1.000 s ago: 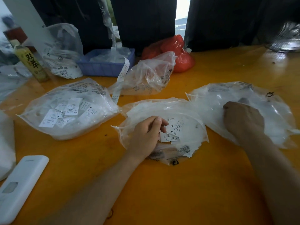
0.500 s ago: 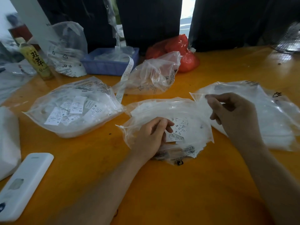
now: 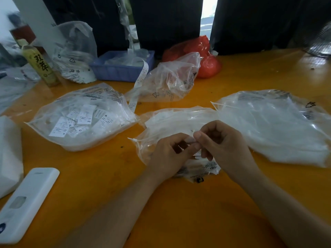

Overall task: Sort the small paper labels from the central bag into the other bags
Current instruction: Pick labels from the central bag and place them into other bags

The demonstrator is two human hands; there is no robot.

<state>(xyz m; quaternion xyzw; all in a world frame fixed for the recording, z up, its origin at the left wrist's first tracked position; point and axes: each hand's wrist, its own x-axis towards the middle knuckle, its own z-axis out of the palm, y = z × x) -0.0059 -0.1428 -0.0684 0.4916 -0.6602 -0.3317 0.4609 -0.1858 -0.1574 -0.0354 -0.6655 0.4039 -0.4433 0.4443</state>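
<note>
Both hands over the central bag [image 3: 172, 122] on the tabletop [image 3: 179, 203]. My left hand [image 3: 168, 154] and right hand [image 3: 223, 145] meet fingertip to fingertip, each grip apparently pinching one small label [image 3: 194, 140], mostly hidden. Left bag [image 3: 80, 115], right bag [image 3: 274, 122] flank it.

On the bottle [image 3: 38, 62] at my far left I read two large dark Chinese characters, 双幸. Through the left bag [image 3: 81, 116] the paper labels [image 3: 86, 116] show sizes: XS, M, XL, S. Other print is too blurred to read.
</note>
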